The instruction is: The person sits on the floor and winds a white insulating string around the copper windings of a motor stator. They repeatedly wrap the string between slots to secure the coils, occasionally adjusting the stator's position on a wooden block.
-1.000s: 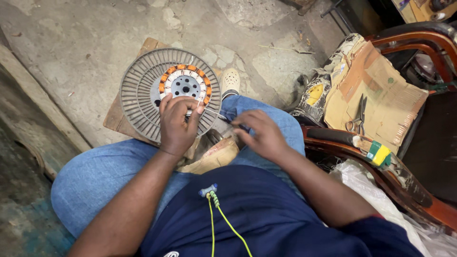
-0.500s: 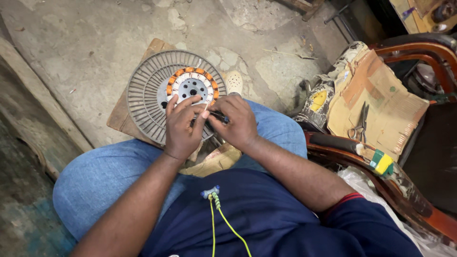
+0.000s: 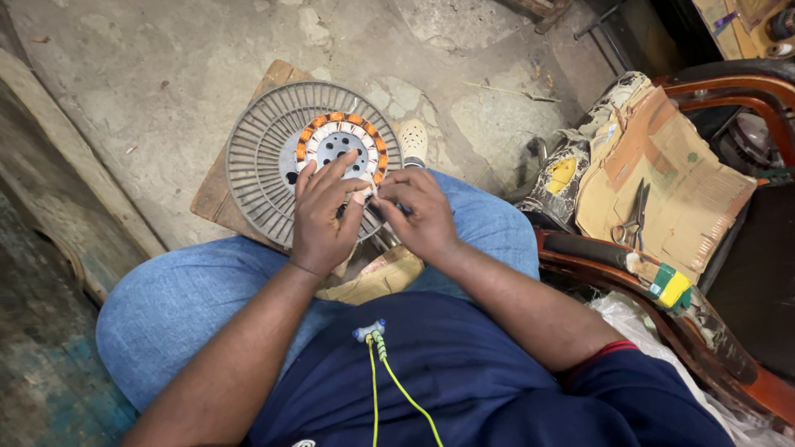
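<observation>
A ribbed metal disc [image 3: 265,157] lies flat on a board [image 3: 217,194] on the floor. Its copper-wound stator [image 3: 338,145] sits centred, just ahead of both hands. The left hand [image 3: 321,217] rests splayed on the windings; the right hand [image 3: 418,213] pinches something unclear at the near rim.

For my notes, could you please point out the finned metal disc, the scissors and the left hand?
finned metal disc [image 3: 252,161], head view, left fins.
scissors [image 3: 636,217], head view, blades.
left hand [image 3: 321,217], head view, back of hand.

Right hand [image 3: 418,215] has joined left hand [image 3: 321,217].
</observation>
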Demonstrator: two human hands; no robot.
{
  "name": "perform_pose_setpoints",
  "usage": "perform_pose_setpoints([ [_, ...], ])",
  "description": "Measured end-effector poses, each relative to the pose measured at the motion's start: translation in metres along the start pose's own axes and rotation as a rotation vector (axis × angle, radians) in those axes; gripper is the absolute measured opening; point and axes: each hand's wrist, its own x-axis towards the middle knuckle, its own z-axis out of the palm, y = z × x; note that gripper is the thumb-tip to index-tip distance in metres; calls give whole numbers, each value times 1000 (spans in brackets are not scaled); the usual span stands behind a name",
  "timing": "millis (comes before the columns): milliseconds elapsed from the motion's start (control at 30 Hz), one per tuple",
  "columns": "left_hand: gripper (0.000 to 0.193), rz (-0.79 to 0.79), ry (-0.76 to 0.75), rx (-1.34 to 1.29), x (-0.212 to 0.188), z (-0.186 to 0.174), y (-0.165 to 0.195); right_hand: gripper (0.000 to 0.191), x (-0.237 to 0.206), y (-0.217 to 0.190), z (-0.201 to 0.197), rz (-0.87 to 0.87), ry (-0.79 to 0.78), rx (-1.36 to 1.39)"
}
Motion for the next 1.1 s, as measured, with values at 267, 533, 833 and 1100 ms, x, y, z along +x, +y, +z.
perform_pose_setpoints([
  [267,19,61,-16,137,0,3,-1,16,-7,14,1,22,-5,102],
  [533,15,50,-13,189,1,8,0,16,-5,8,-1,-2,-16,87],
  [833,14,40,-14,157,1,5,-1,15,14,4,-15,-141,-116,-30],
  [1100,15,43,20,112,-1,2,-1,18,53,5,-30,-387,-263,-146],
])
